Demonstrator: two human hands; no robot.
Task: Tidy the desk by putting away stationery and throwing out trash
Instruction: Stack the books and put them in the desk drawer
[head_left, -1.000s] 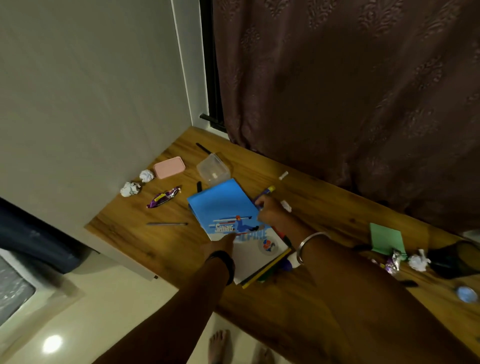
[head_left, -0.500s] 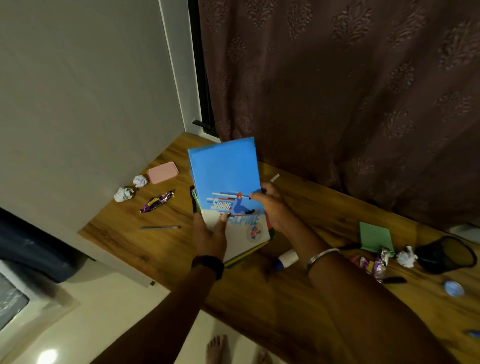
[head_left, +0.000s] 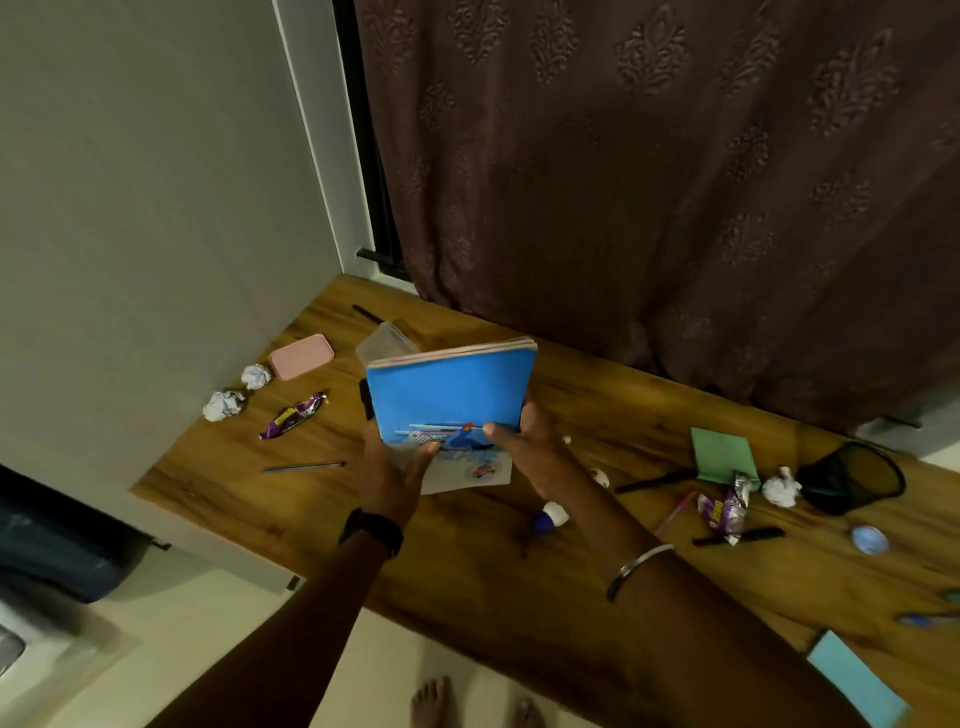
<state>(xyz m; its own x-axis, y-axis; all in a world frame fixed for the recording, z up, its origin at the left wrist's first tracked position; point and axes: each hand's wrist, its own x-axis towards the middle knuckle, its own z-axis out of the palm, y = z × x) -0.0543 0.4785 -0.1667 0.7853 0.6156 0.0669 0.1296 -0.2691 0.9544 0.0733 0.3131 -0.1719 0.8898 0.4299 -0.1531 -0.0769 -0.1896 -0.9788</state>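
Both hands hold a small stack of notebooks (head_left: 451, 400), blue cover on top, lifted clear of the wooden surface (head_left: 467, 551) and tilted so the far edge rises toward the curtain. The left hand (head_left: 389, 470) grips the near left corner with its fingers clamped on the stack, thumb over the cover; the right hand (head_left: 530, 452) clamps the near right edge the same way, thumb (head_left: 501, 430) lying on the printed picture. The stack's long axis runs away from the person, with the page edges showing along the far top. Because the books are already in both hands, the coming move turns on where they go, and no shelf or drawer for them is in view, so I cannot tell the destination. Trash lies to either side: two crumpled paper balls (head_left: 240, 392) and a purple wrapper (head_left: 292, 415) to the left, nearer the left hand; another wrapper (head_left: 723, 512), a paper ball (head_left: 781, 487) and a black mesh cup (head_left: 852, 478) to the right, nearer the right hand. A clear plastic box (head_left: 387, 340) sits just behind the raised stack.
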